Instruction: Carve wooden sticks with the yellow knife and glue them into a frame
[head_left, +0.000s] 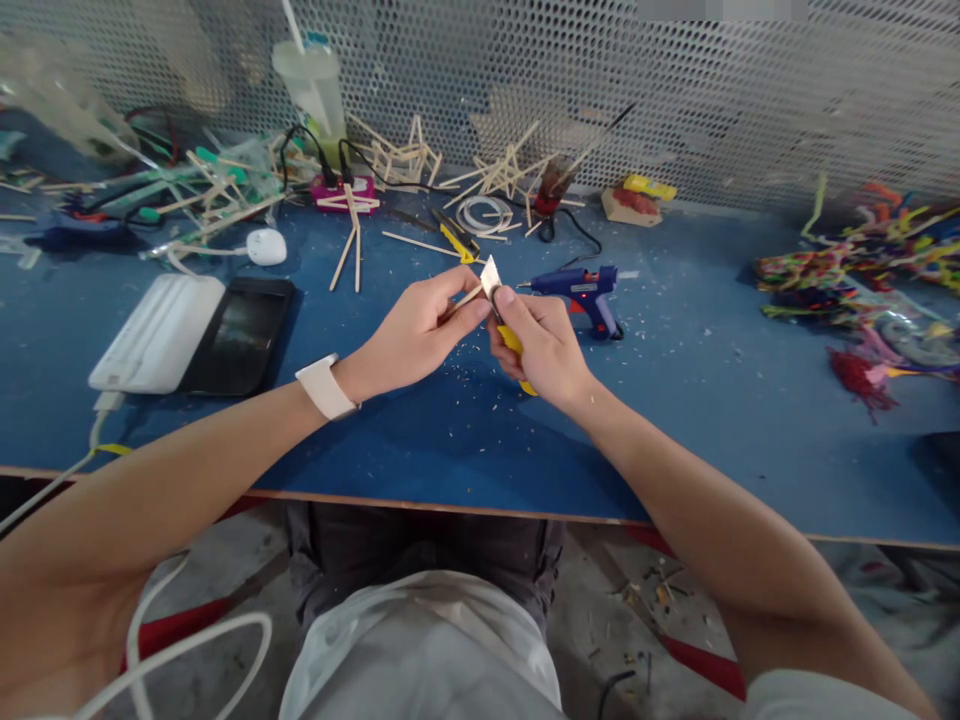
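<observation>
My left hand (pixel 424 325) pinches a thin wooden stick (pixel 466 299) between thumb and fingers, over the middle of the blue table. In my right hand (pixel 544 345) is a yellow utility knife (pixel 511 340), its handle wrapped by the fingers and its blade (pixel 490 275) out, pointing up and away. The blade is close to the stick's end; whether they touch I cannot tell. Small pale shavings lie on the table below both hands. Just beyond my right hand rests a blue glue gun (pixel 581 288) with a small red light.
Wooden sticks (pixel 502 170) lie in loose heaps along the perforated metal back panel (pixel 450 60). A second utility knife (pixel 455 238) lies ahead. At left are a white power bank (pixel 154 330), a black phone (pixel 240 335) and a cup (pixel 311 90). Colourful yarn (pixel 862 260) piles up at right.
</observation>
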